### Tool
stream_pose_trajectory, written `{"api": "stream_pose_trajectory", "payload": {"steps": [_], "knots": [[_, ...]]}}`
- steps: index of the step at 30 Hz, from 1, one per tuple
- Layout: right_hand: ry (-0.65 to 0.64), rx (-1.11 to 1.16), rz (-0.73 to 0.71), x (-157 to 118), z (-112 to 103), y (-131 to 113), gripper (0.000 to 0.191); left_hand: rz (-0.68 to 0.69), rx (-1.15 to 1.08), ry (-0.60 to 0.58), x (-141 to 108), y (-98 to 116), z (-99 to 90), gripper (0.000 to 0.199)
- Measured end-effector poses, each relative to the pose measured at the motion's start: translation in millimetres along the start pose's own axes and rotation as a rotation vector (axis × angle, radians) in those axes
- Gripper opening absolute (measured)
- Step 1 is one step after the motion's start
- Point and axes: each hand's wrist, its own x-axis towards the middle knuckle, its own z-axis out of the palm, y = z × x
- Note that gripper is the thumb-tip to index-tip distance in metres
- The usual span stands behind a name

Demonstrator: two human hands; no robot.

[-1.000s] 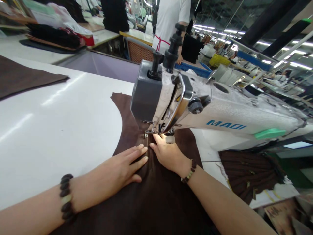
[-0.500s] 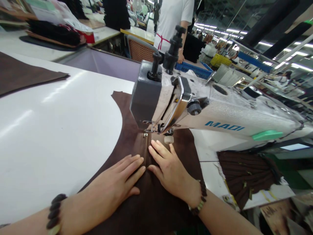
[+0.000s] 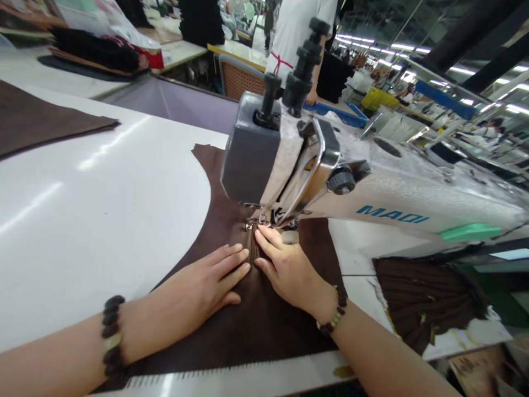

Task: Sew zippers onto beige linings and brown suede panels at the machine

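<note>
A dark brown leather-like panel (image 3: pixel 285 336) lies flat under the head of a sewing machine (image 3: pixel 388 190). A zipper (image 3: pixel 252 249) runs along it up to the presser foot (image 3: pixel 250 223). My left hand (image 3: pixel 194 295) rests flat on the panel left of the zipper, fingers stretched toward it. On the other side lies my right hand (image 3: pixel 291 270), its fingers extended on the panel and the fingertips close to the presser foot. The needle point cannot be made out. Neither hand grips anything.
Another brown panel (image 3: pixel 45 118) lies on the white table (image 3: pixel 136 193) at left. Brown strips (image 3: pixel 421 292) are piled at right. A ruler scale (image 3: pixel 198 375) edges the table near me. Across the table, beyond the machine, stands a person in a white shirt (image 3: pixel 289 27).
Both hands have moved forward with the panel, bringing my right fingertips nearer the presser foot. The panel's near edge and the ruler scale now show. The view has shifted slightly.
</note>
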Motion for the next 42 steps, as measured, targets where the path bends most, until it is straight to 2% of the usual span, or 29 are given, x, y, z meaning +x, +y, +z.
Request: {"api": "stream_pose_trajectory", "payload": {"steps": [4,9,14,23,33,38,42], "knots": [[0.021,-0.023,0.002,10,0,6,0.042,-0.008,-0.022,-0.020,2,-12,5.9,0.042],[0.012,-0.090,-0.014,22,1,15,0.030,-0.029,-0.079,-0.071,14,-24,2.9,0.043],[-0.099,-0.221,-0.060,28,1,22,0.029,-0.045,-0.156,-0.090,22,-28,-5.8,0.039],[0.006,-0.003,-0.020,39,13,33,0.027,-0.092,-0.284,-0.103,26,-33,-4.1,0.031],[-0.117,-0.095,0.037,53,1,37,0.024,-0.177,-0.379,-0.102,35,-45,-5.5,0.022],[-0.164,-0.102,0.021,55,3,38,0.023,-0.164,-0.338,-0.108,36,-47,-5.9,0.020],[-0.166,-0.104,0.036,56,3,39,0.020,-0.156,-0.316,-0.097,37,-47,-6.8,0.025]]}}
